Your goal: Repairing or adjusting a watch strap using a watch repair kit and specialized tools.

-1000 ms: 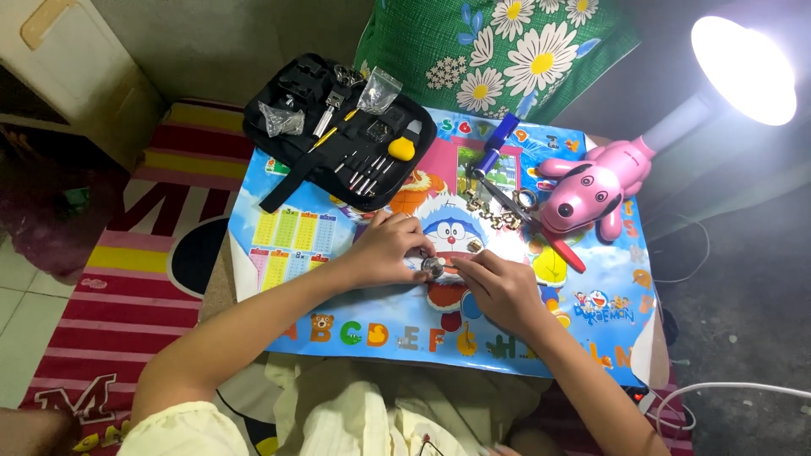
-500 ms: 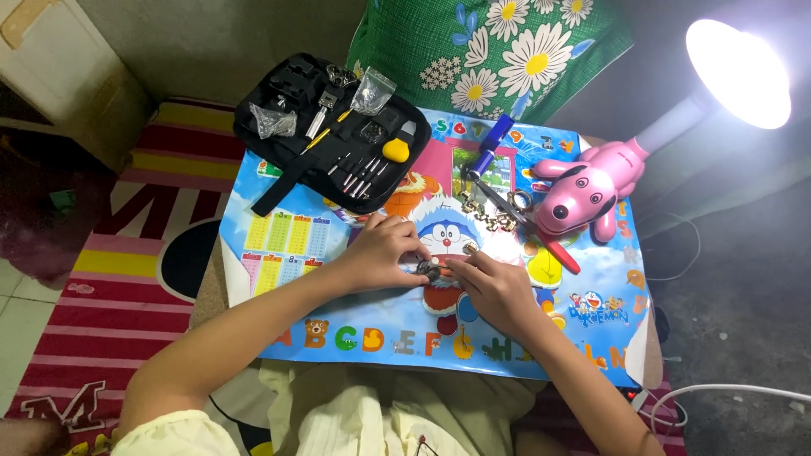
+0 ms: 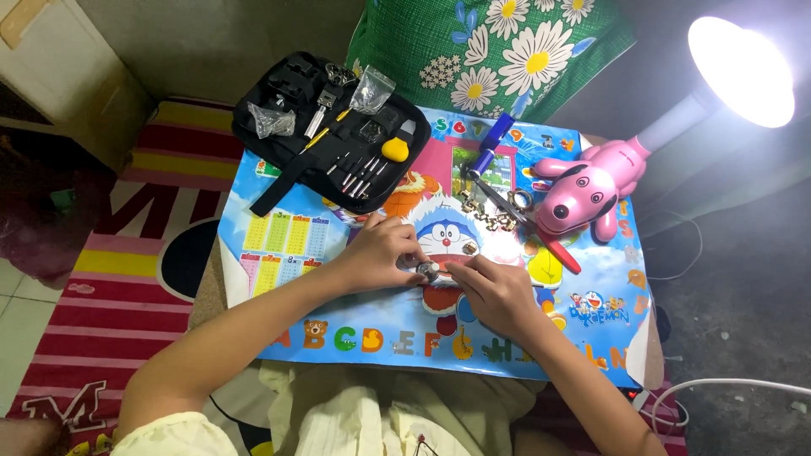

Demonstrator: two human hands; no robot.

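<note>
At centre of cartoon-print tabletop [image 3: 355, 325], left hand [image 3: 376, 253] & right hand [image 3: 494, 291] both pinched on small round metal watch part [image 3: 428, 270] btwn fingertips, black tool kit [image 3: 329, 127] behind, pink dog lamp [image 3: 591, 181] to right.

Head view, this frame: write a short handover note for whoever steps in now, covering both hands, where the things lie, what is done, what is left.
Left hand: fingers pinch a small round metal piece against the cartoon mat.
Right hand: fingertips meet the same piece from the other side; whether it holds a tool cannot be told.
Nearby: open black tool case at the mat's far left, blue tool, metal links, pink dog lamp.
Done: case opened, parts laid out.
Left: the piece is in hand, unfinished.
</note>
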